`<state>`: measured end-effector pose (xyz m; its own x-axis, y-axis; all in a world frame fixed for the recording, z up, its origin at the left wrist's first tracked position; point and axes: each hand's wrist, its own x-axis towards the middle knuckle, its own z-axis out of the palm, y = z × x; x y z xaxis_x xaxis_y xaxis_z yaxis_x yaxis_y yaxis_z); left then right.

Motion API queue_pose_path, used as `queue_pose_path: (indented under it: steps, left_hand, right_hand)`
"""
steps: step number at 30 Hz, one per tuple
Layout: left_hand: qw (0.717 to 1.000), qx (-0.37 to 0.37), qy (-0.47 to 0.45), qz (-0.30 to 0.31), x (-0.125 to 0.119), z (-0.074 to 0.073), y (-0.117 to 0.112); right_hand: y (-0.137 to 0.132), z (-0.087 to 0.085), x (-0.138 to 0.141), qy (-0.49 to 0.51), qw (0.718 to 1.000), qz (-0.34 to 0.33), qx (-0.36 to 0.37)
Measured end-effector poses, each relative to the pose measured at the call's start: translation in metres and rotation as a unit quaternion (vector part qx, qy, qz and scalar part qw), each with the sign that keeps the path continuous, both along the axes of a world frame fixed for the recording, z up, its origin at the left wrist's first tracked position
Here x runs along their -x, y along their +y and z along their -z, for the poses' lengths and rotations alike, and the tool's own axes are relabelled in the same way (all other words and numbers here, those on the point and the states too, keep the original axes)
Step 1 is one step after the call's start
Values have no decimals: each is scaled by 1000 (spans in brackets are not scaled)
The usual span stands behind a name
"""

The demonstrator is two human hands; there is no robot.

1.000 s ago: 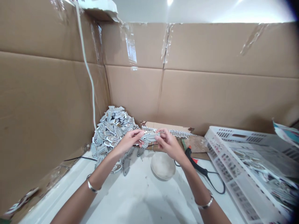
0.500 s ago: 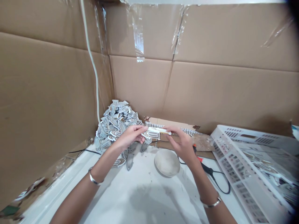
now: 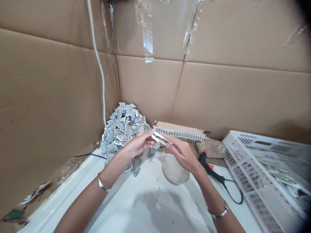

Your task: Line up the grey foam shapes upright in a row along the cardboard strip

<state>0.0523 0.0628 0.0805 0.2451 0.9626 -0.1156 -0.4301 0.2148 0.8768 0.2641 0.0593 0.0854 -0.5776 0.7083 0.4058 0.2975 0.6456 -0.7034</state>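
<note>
Between my two hands, flat white pieces with patterned faces (image 3: 162, 138) are held edge-on, tilted down to the right. My left hand (image 3: 141, 142) pinches their left end with thumb and fingers. On the right end, my right hand (image 3: 183, 153) grips with its fingers closed. Just behind my left hand rises a heap of similar grey-white patterned pieces (image 3: 121, 124). A shallow pale bowl (image 3: 175, 170) stands on the white table below my right hand, partly covered by it.
A long row of stacked pieces (image 3: 184, 134) runs along the back wall. Right of my hand lies a black glue gun (image 3: 211, 170) with its cord. A white plastic crate (image 3: 250, 174) with more pieces stands at the right. Cardboard walls (image 3: 218, 97) enclose the table, and a white cable (image 3: 99, 64) hangs at left.
The held pieces have turned from nearly level, with a patterned face showing, to a steeper edge-on tilt. My right hand has shifted slightly left and down. The view has moved a little.
</note>
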Motion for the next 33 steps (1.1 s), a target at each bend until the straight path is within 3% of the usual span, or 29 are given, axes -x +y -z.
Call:
queue_pose_path:
  steps: [11,21,33]
  left_hand:
    - [999,-42,-31,-2,3,6,0]
    - [993,-104,55,-31,-4,5,-3]
    - [991,-116,51,-33,-6,3,-7]
  right_hand:
    - [3,11,10,92,989,-28,113]
    - [3,13,16,149,975,-38,160]
    - [6,22,17,193,954,-65,218]
